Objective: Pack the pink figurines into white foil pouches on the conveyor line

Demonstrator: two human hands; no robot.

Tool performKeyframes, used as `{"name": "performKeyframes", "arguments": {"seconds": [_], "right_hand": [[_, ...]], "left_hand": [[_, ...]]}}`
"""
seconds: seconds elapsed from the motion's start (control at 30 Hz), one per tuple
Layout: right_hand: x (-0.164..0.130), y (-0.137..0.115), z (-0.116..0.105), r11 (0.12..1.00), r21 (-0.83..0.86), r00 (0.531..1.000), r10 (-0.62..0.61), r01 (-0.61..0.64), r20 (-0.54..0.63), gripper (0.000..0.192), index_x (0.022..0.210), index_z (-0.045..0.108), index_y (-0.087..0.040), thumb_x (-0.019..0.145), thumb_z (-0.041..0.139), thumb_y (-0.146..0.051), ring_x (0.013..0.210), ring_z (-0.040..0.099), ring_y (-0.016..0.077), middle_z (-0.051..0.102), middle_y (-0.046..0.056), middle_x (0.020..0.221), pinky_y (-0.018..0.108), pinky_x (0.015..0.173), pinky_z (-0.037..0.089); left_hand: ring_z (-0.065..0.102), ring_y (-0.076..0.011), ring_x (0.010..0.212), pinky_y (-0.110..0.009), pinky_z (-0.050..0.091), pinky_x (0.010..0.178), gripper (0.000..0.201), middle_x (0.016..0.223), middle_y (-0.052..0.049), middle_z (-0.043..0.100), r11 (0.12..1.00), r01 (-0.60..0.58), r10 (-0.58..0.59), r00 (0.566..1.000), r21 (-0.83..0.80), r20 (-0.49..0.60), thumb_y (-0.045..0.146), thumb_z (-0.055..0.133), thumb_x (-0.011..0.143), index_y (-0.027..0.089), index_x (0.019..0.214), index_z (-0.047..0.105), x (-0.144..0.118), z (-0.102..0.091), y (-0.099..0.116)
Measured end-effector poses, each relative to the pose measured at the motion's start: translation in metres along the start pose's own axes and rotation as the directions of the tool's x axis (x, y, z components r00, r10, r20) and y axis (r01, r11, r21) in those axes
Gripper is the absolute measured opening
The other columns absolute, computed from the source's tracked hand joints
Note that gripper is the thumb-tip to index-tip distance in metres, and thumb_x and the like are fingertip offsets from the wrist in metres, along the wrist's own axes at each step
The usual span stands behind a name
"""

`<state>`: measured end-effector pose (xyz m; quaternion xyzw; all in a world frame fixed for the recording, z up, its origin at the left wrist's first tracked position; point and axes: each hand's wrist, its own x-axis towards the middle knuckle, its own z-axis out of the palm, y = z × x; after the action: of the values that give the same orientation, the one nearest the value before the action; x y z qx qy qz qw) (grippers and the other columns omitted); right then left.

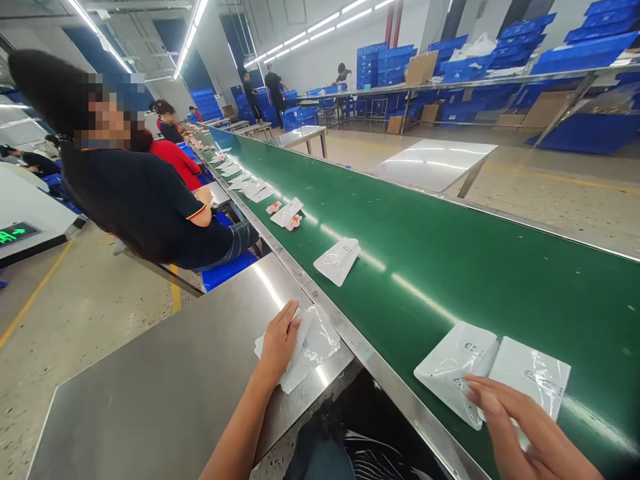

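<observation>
On the green belt (450, 267), right hand (525, 427) spread over 2 pouches (493, 377); left hand (279, 341) flat on a table pouch (313, 343).

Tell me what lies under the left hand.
The left hand rests flat on a small stack of clear pouches on the steel table. Whatever the palm covers is hidden.

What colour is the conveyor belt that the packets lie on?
Dark green, with a silver metal edge; the conveyor belt shows best in the head view.
</observation>
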<state>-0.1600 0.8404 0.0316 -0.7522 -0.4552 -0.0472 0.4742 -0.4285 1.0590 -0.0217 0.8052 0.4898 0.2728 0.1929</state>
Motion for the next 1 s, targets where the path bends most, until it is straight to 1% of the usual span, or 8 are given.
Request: {"name": "performKeyframes", "arguments": {"seconds": [0.17,0.4,0.5,0.57,0.67,0.8,0.9,1.0], "right_hand": [[0.018,-0.025,0.053,0.963,0.262,0.935,-0.150,0.065,0.320,0.018,0.089,0.063,-0.023,0.088,0.046,-0.028,0.086,0.062,0.0178,0.066,0.004,0.095,0.028,0.075,0.050],[0.030,-0.069,0.118,0.885,0.402,0.669,-0.153,-0.236,0.728,0.037,0.120,0.050,-0.024,0.089,0.042,-0.043,0.089,0.059,0.0161,0.061,0.004,0.107,0.026,0.074,0.049],[0.033,-0.085,0.133,0.879,0.420,0.623,-0.200,-0.227,0.756,0.037,0.116,0.052,-0.023,0.088,0.043,-0.045,0.070,0.056,0.0140,0.062,0.001,0.084,0.025,0.064,0.046],[0.036,-0.089,0.139,0.892,0.414,0.636,-0.214,-0.182,0.741,0.032,0.104,0.057,-0.022,0.089,0.042,-0.045,0.062,0.050,0.0128,0.058,-0.001,0.072,0.024,0.058,0.042],[0.046,-0.093,0.141,0.905,0.414,0.658,-0.250,-0.102,0.710,0.029,0.087,0.058,-0.022,0.091,0.038,-0.042,0.061,0.046,0.0123,0.055,-0.002,0.069,0.024,0.058,0.038],[0.061,-0.098,0.133,0.928,0.371,0.639,-0.293,0.012,0.711,0.028,0.086,0.057,-0.024,0.092,0.035,-0.038,0.061,0.048,0.0124,0.057,-0.002,0.070,0.024,0.059,0.037],[0.070,-0.102,0.130,0.945,0.310,0.630,-0.303,0.102,0.715,0.027,0.090,0.058,-0.026,0.093,0.033,-0.037,0.066,0.052,0.0140,0.061,-0.003,0.076,0.025,0.061,0.038],[0.078,-0.102,0.134,0.970,0.222,0.612,-0.236,0.100,0.755,0.024,0.092,0.057,-0.028,0.091,0.036,-0.041,0.062,0.052,0.0149,0.061,-0.003,0.072,0.025,0.057,0.037]], "left_hand": [[0.046,-0.0275,0.119,-0.046,0.039,0.099,0.041,0.133,-0.006,0.048,0.998,-0.008,0.004,0.998,-0.067,-0.063,0.032,0.034,0.094,0.025,0.134,0.040,0.002,-0.017,0.003],[0.047,-0.0236,0.118,-0.043,0.041,0.097,0.045,0.133,-0.007,0.047,0.949,-0.313,0.312,0.949,-0.028,-0.036,0.029,0.040,0.092,0.026,0.136,0.034,-0.005,-0.019,0.019],[0.042,-0.0224,0.122,-0.041,0.038,0.099,0.048,0.136,-0.008,0.043,0.925,-0.372,0.373,0.928,-0.082,0.001,0.027,0.042,0.092,0.028,0.138,0.030,-0.010,-0.019,0.033],[0.039,-0.0226,0.125,-0.041,0.035,0.102,0.051,0.139,-0.007,0.040,0.929,-0.323,0.335,0.942,-0.179,0.038,0.027,0.045,0.091,0.030,0.139,0.028,-0.011,-0.023,0.038],[0.044,-0.0238,0.119,-0.040,0.038,0.099,0.061,0.142,-0.006,0.035,0.898,-0.084,0.170,0.971,-0.431,0.165,0.034,0.056,0.084,0.032,0.138,0.028,-0.007,-0.035,0.035],[0.050,-0.0253,0.110,-0.037,0.042,0.092,0.074,0.133,-0.009,0.045,0.666,0.232,-0.005,0.952,-0.709,0.307,0.041,0.067,0.074,0.027,0.138,0.031,0.006,-0.050,0.023],[0.057,-0.0230,0.095,-0.032,0.045,0.081,0.055,0.107,-0.008,0.062,0.533,0.339,-0.067,0.930,-0.775,0.361,0.040,0.069,0.071,0.018,0.119,0.052,0.016,-0.051,0.019],[0.056,-0.0158,0.071,-0.025,0.043,0.063,0.029,0.077,-0.002,0.062,0.604,0.313,-0.182,0.949,-0.733,0.256,0.040,0.069,0.071,0.016,0.083,0.059,0.019,-0.042,0.020]]}}
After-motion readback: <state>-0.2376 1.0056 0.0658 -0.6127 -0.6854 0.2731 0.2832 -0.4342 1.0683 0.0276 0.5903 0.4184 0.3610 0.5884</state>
